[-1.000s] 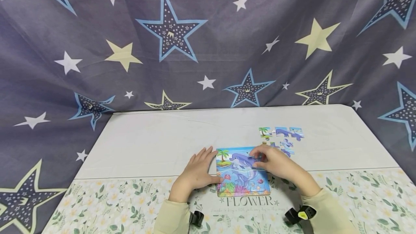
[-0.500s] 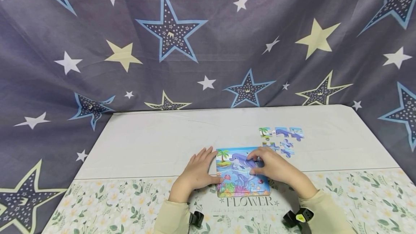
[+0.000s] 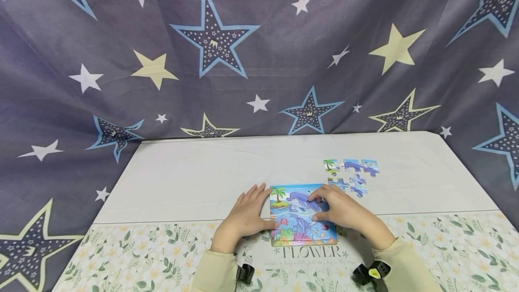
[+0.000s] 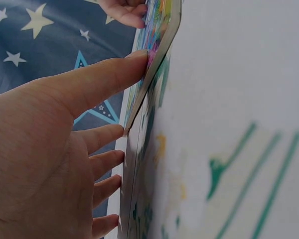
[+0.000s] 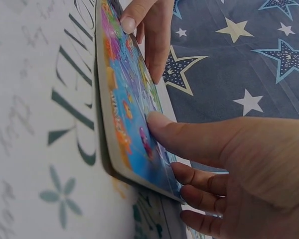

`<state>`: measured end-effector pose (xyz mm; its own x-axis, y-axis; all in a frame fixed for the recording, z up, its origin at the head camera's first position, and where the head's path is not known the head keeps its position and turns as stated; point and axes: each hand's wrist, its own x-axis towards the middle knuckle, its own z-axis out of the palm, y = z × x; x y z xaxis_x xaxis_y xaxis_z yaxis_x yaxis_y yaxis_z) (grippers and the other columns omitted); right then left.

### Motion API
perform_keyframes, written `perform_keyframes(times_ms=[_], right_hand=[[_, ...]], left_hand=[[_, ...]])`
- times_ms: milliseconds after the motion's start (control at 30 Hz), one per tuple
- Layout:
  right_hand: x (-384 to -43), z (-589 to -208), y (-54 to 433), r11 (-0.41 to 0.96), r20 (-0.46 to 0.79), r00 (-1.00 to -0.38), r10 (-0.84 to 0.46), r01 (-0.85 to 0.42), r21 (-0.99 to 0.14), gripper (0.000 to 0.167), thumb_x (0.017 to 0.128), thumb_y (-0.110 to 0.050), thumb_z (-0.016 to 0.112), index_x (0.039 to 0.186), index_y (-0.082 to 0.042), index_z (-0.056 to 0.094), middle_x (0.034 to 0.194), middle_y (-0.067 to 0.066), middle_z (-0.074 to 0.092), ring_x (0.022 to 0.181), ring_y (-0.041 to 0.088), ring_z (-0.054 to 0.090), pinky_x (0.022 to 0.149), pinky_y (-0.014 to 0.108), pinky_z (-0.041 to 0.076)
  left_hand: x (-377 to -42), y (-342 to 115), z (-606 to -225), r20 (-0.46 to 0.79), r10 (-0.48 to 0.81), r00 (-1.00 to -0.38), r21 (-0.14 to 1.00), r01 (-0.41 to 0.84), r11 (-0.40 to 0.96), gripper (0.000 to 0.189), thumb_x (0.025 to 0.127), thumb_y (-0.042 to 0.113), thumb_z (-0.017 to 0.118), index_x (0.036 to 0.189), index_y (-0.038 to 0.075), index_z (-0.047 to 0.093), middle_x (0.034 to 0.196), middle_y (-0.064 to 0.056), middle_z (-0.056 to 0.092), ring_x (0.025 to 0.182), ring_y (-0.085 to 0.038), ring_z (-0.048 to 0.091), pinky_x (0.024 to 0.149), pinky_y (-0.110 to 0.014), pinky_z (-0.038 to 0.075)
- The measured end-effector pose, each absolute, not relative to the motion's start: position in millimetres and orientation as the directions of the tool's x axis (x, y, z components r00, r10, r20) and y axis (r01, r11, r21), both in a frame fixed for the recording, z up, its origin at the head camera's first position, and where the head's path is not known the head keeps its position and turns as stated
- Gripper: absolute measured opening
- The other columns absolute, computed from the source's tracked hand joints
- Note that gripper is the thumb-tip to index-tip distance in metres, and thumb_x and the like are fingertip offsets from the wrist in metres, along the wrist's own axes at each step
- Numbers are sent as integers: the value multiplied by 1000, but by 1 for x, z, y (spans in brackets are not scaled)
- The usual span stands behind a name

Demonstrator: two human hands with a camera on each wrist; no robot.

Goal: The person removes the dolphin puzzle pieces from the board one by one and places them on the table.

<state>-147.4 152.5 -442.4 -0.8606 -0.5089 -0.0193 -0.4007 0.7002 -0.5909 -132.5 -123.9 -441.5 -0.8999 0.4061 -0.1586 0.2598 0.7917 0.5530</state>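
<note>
A square jigsaw puzzle (image 3: 292, 213) with dolphins, a palm tree and coral lies flat in its tray. My left hand (image 3: 247, 213) is beside it, thumb on the lower left border and the other fingers straight along the left side. My right hand (image 3: 340, 206) reaches over the puzzle's right half, thumb and index finger bent around a puzzle piece at the picture's surface; the fingers mostly hide that piece. In the right wrist view, the right thumb (image 5: 162, 124) touches the printed face. Its other fingers curl past the tray's edge.
Several loose puzzle pieces (image 3: 352, 166) lie behind the right hand. The table (image 3: 194, 175) has a white cover with a flowered front and printed lettering. A dark star-patterned curtain (image 3: 259, 57) stands behind it.
My right hand has moved slightly left and down onto the puzzle, uncovering more of the loose pieces. My left hand has stayed in place.
</note>
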Motion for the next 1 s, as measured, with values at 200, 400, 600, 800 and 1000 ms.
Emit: perform_keyframes(times_ms=[200, 400, 600, 800, 1000], right_hand=[[-146, -443, 152, 699, -15, -860, -509, -403, -591, 34, 80, -23, 83, 109, -12, 70, 93, -5, 53, 86, 15, 46, 74, 39, 44], [-145, -443, 151, 704, -24, -864, -504, -394, -591, 33, 80, -21, 83, 109, -13, 70, 93, -5, 53, 87, 16, 46, 75, 39, 44], [-144, -443, 150, 710, -15, -867, -498, -398, -580, 30, 79, -20, 83, 106, -14, 70, 95, -5, 54, 89, 17, 47, 76, 41, 46], [-144, -443, 149, 711, -2, -870, -492, -401, -578, 31, 79, -20, 84, 105, -14, 70, 95, -5, 54, 90, 17, 48, 76, 40, 47], [-146, -444, 150, 682, 23, -865, -502, -412, -604, 27, 81, -16, 82, 104, -13, 68, 92, -6, 56, 87, 15, 48, 74, 37, 46]], left_hand=[[-132, -124, -442, -161, 404, -901, 549, 259, 795, 90, 81, 40, 78, 153, 9, 36, 162, -12, 25, 149, -34, 16, 120, -57, 9], [-133, -124, -444, -169, 399, -901, 543, 253, 801, 89, 82, 40, 78, 154, 11, 35, 162, -10, 24, 150, -32, 15, 120, -55, 8], [-132, -124, -443, -164, 404, -900, 545, 258, 797, 89, 81, 40, 78, 154, 10, 35, 162, -12, 24, 150, -33, 15, 120, -56, 9], [-132, -124, -442, -163, 405, -900, 555, 256, 792, 90, 81, 40, 78, 154, 9, 35, 162, -12, 24, 150, -33, 15, 120, -56, 9], [-132, -124, -443, -160, 407, -899, 555, 258, 791, 90, 81, 41, 78, 153, 8, 35, 162, -13, 24, 150, -34, 16, 120, -56, 9]])
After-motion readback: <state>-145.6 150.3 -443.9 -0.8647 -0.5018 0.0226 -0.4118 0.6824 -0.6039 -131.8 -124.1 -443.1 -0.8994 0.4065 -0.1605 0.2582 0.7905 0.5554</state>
